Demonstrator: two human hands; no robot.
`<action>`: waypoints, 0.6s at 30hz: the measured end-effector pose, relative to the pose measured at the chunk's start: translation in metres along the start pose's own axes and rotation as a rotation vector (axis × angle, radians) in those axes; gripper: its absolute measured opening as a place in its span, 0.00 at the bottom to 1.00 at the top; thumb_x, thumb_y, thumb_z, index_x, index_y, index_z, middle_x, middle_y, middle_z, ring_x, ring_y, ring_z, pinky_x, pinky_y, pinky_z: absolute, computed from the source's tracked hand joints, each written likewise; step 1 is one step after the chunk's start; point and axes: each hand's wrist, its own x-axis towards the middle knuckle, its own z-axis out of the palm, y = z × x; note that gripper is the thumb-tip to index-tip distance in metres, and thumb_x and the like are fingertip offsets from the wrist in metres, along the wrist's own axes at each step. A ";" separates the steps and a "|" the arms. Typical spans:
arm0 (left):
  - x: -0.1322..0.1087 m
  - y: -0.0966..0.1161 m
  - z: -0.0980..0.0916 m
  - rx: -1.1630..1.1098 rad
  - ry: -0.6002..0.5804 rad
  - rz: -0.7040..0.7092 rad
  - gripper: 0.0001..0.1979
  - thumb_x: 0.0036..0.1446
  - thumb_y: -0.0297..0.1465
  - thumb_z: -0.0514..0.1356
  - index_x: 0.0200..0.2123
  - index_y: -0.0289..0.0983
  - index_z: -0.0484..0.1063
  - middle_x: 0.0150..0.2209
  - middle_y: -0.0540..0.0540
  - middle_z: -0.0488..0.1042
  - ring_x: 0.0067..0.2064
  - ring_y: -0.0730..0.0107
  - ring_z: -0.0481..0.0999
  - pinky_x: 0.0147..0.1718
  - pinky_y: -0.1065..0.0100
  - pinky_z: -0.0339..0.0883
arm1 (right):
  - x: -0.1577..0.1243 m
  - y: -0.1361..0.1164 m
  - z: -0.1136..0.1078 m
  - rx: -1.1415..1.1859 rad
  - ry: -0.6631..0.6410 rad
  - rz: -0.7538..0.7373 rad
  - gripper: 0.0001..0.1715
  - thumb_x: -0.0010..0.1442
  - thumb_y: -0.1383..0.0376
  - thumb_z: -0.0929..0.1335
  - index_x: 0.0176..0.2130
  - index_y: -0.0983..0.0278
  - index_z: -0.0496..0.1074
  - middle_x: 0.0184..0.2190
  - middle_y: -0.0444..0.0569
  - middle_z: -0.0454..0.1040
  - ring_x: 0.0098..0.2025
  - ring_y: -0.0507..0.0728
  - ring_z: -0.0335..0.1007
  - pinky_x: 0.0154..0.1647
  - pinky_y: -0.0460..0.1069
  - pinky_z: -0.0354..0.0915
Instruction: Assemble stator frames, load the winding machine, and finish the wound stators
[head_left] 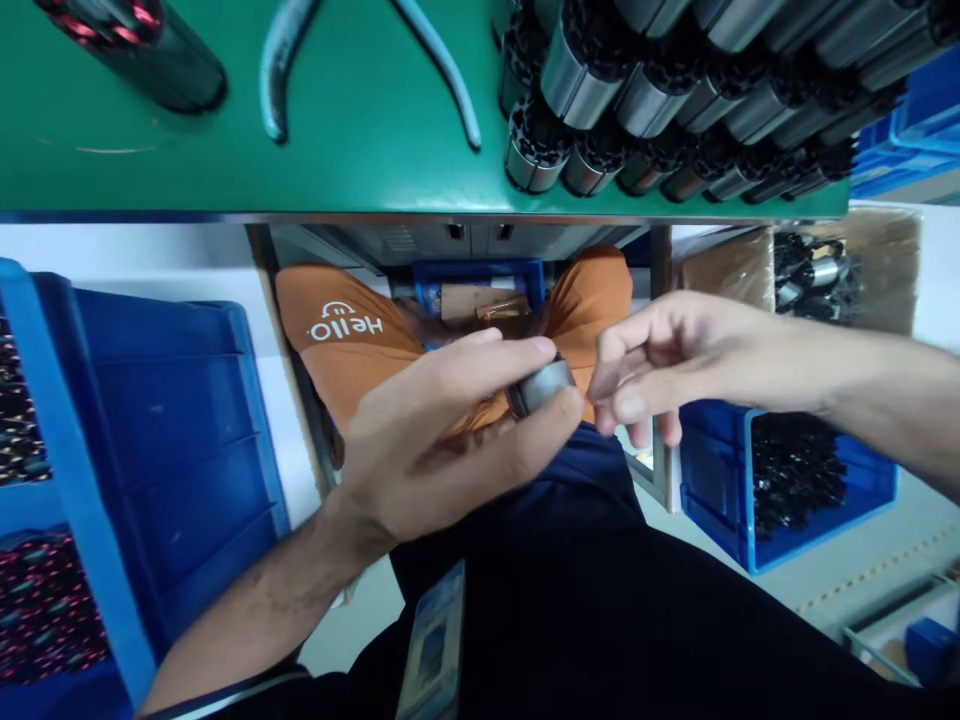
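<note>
Green tabletop runs along the top, with a heap of metal-and-black cylinder parts on it plus a pair of pliers. Big blue bin on the left looks like it's got dark bits in the side compartments, and the smaller blue bin on the right is full of black parts. Left hand has its grip closed around a small metal cylinder over the lap; right hand sits just beside it, fingers loosely curled, holding nothing I can see.

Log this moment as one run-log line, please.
left hand: holds metal cylinder | right hand: fingertips at it | green bench: cylinder stack, pliers
</note>
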 end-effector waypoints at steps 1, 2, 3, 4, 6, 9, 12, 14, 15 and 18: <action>0.000 0.000 0.001 0.046 -0.008 0.070 0.15 0.73 0.23 0.77 0.56 0.47 0.89 0.59 0.50 0.92 0.56 0.66 0.95 0.70 0.64 0.89 | 0.005 0.005 0.002 0.025 -0.035 0.035 0.24 0.69 0.42 0.86 0.42 0.60 0.91 0.32 0.46 0.89 0.26 0.54 0.84 0.24 0.46 0.76; 0.000 0.001 0.002 0.073 -0.020 0.109 0.15 0.74 0.24 0.76 0.58 0.47 0.89 0.58 0.50 0.92 0.55 0.65 0.95 0.71 0.60 0.90 | 0.009 0.009 0.006 0.000 -0.015 0.023 0.26 0.69 0.40 0.85 0.40 0.59 0.90 0.29 0.44 0.87 0.22 0.52 0.80 0.21 0.47 0.73; 0.001 0.002 0.003 0.086 -0.039 0.092 0.15 0.74 0.26 0.75 0.60 0.47 0.88 0.57 0.50 0.93 0.53 0.63 0.96 0.68 0.58 0.91 | 0.011 0.009 0.010 -0.072 0.042 -0.025 0.26 0.70 0.40 0.84 0.38 0.58 0.88 0.28 0.41 0.85 0.21 0.51 0.77 0.20 0.47 0.72; 0.003 0.003 0.003 0.069 -0.070 0.017 0.15 0.74 0.29 0.75 0.61 0.47 0.87 0.55 0.50 0.93 0.51 0.61 0.96 0.64 0.58 0.94 | 0.011 0.008 0.014 -0.167 0.114 -0.086 0.27 0.71 0.40 0.84 0.35 0.57 0.86 0.26 0.39 0.83 0.21 0.50 0.74 0.21 0.47 0.71; 0.007 0.006 0.004 -0.087 -0.168 -0.224 0.15 0.72 0.33 0.75 0.59 0.46 0.86 0.50 0.50 0.94 0.46 0.59 0.96 0.53 0.61 0.95 | 0.007 0.000 0.019 -0.361 0.235 -0.182 0.28 0.71 0.45 0.85 0.28 0.56 0.81 0.23 0.36 0.76 0.21 0.48 0.65 0.23 0.47 0.65; 0.010 0.008 0.003 -0.370 -0.267 -0.480 0.17 0.69 0.31 0.76 0.59 0.46 0.86 0.50 0.49 0.94 0.46 0.60 0.96 0.50 0.62 0.94 | -0.006 -0.012 0.014 -0.605 0.326 -0.332 0.30 0.66 0.53 0.88 0.23 0.56 0.77 0.21 0.37 0.69 0.23 0.49 0.54 0.22 0.49 0.56; 0.008 0.004 0.003 -0.373 -0.143 -0.398 0.18 0.69 0.26 0.77 0.58 0.47 0.87 0.55 0.47 0.93 0.55 0.58 0.95 0.59 0.60 0.93 | -0.015 -0.009 0.001 -0.541 0.340 -0.394 0.22 0.62 0.52 0.91 0.32 0.56 0.84 0.33 0.40 0.83 0.30 0.50 0.72 0.28 0.47 0.70; 0.004 0.001 0.004 -0.281 -0.039 -0.276 0.15 0.71 0.25 0.77 0.56 0.47 0.88 0.57 0.47 0.92 0.57 0.59 0.95 0.64 0.60 0.92 | -0.013 -0.001 -0.005 -0.258 0.230 -0.248 0.21 0.65 0.48 0.90 0.41 0.58 0.88 0.42 0.45 0.89 0.36 0.52 0.84 0.35 0.45 0.79; 0.002 0.000 0.005 -0.227 -0.009 -0.209 0.12 0.73 0.25 0.76 0.54 0.47 0.88 0.58 0.48 0.92 0.57 0.61 0.95 0.67 0.59 0.91 | -0.010 0.004 -0.006 -0.125 0.148 -0.151 0.22 0.68 0.46 0.88 0.43 0.59 0.89 0.42 0.47 0.91 0.36 0.53 0.86 0.34 0.45 0.81; 0.000 0.000 0.008 -0.027 -0.016 0.040 0.13 0.76 0.23 0.74 0.55 0.48 0.89 0.58 0.52 0.93 0.58 0.67 0.95 0.74 0.59 0.87 | 0.002 0.015 -0.001 0.035 -0.055 0.056 0.25 0.72 0.41 0.83 0.44 0.60 0.89 0.34 0.45 0.90 0.27 0.53 0.84 0.25 0.46 0.77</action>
